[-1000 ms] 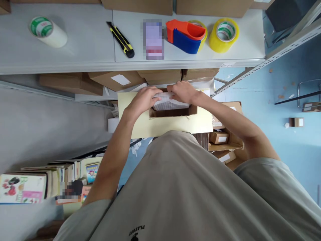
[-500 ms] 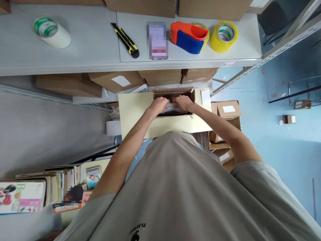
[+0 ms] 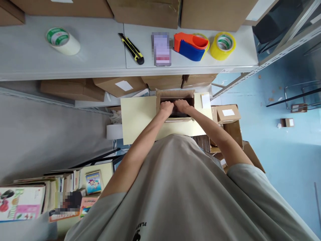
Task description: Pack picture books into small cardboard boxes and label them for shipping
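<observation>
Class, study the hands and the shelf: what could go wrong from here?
1. The left hand and right hand reach into the open box; its cardboard edges could scrape them.
2. The phone lies near the front edge of the shelf; a bump might knock it off.
3. The knife lies loose there; careless reaching might cut someone if the blade is out, which is hard to tell.
</observation>
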{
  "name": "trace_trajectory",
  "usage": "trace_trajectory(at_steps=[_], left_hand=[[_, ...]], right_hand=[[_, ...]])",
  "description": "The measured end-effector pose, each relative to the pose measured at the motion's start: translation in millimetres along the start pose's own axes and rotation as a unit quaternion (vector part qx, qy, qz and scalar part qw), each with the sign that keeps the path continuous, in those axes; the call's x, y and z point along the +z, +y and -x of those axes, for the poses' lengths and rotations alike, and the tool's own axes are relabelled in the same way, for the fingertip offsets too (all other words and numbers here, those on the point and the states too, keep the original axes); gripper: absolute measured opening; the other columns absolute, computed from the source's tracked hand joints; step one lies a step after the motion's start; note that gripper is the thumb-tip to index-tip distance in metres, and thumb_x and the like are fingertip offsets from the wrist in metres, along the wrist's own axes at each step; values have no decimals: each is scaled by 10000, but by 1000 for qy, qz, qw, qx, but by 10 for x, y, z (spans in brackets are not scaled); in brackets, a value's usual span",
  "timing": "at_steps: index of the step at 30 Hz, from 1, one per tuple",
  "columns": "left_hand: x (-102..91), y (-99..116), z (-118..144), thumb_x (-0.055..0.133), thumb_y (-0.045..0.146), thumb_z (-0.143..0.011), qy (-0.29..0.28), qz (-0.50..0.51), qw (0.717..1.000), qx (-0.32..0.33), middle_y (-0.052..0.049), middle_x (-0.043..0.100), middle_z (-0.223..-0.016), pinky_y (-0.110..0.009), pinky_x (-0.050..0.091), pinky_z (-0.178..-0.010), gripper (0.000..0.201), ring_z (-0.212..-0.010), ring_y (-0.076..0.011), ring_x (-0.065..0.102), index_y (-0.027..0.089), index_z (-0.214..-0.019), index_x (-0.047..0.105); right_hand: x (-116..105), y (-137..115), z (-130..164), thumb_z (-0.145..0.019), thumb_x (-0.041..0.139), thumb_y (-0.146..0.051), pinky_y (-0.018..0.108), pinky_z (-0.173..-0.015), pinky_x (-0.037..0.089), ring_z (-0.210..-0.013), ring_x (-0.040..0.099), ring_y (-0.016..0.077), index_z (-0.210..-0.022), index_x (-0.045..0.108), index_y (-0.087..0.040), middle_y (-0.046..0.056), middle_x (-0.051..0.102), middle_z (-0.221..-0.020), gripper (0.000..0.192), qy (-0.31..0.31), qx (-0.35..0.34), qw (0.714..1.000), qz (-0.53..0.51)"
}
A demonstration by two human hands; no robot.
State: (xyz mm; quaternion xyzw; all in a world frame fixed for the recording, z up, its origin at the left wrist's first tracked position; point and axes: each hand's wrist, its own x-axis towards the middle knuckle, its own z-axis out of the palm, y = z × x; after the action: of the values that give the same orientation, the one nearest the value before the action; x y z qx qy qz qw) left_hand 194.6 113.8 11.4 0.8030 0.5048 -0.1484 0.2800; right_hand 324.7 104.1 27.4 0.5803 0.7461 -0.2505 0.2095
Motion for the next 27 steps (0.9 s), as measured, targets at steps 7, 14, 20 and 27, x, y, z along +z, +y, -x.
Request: trace_trajectory(at_steps=[7,14,20,27], left_hand=[[69,-25,248,610,48,-1069,9,-31,999,-21,-311,813,-1467,-502,646,-1221,450,-1474,-403,768,95,-1439,861],[251,-360,981,464,-9,-1082,204,126,967,80,-116,755,-1682,-525,517,-1429,638,-1647,-304,651,239,-1560,805],[425,-685,1388,551,99,-1109,324,265,905,-73,-102,840,-1463,-459,658,-1237,460,-1276,-258,836,247,-1464,805],[616,-816,1263,1037,325,-893,174,282,944,5,-174,723,-1705,-496,547,-1384,857,-1618,-358,672,219,-1665,680]], right_hand=[[161,-38,80,-1155,597,-88,454,-1210,641,-1476,793,375,-1505,801,-68,304,818,-1500,406,25,23,999,-9],[455,294,816,-1205,563,-260,525,-1367,545,-1580,671,356,-1588,753,-169,209,741,-1658,437,277,56,946,-158],[939,573,1362,-1142,689,-646,601,-1199,684,-1464,725,400,-1661,701,-227,220,755,-1620,667,337,99,862,-366],[1184,593,1322,-1043,844,-556,562,-1230,671,-1451,774,379,-1604,761,-219,194,794,-1609,660,226,31,872,-432]])
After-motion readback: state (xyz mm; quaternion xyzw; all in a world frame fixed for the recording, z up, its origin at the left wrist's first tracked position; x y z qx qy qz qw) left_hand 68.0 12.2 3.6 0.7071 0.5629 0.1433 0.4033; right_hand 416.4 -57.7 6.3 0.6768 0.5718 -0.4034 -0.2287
